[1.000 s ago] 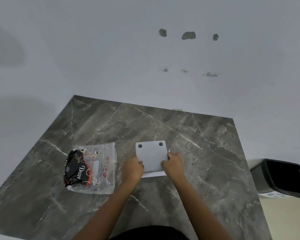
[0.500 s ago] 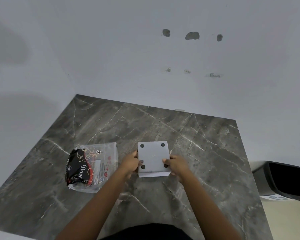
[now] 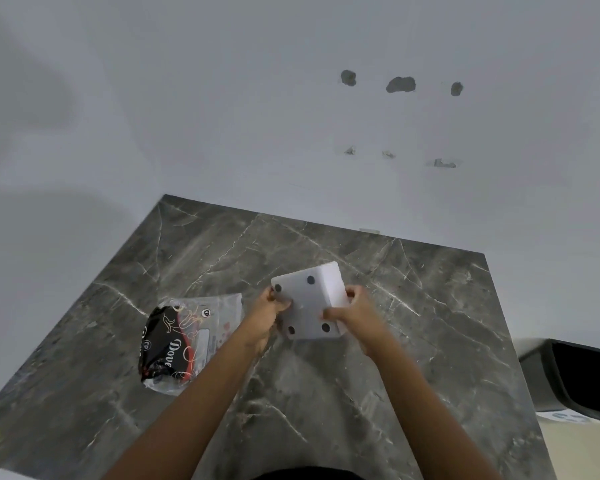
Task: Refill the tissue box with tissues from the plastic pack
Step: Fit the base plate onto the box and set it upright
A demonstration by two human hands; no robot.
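The white tissue box [image 3: 307, 304] is upside down, its base with several dark round feet facing me, lifted and tilted above the dark marble table [image 3: 413, 306]. My left hand [image 3: 267, 311] grips its left edge and my right hand [image 3: 355, 311] grips its right side, thumb on the base. The plastic pack [image 3: 184, 341] lies flat on the table to the left: clear wrap with a black and red printed part holding tissues. Neither hand touches the pack. The box's opening is hidden underneath.
A white wall [image 3: 291, 133] with several patched holes rises behind the table and along its left side. A black bin [image 3: 582, 379] stands on the floor past the table's right edge.
Both hands have lifted the box off the table and turned it, so one side wall now shows. The pack has not moved.
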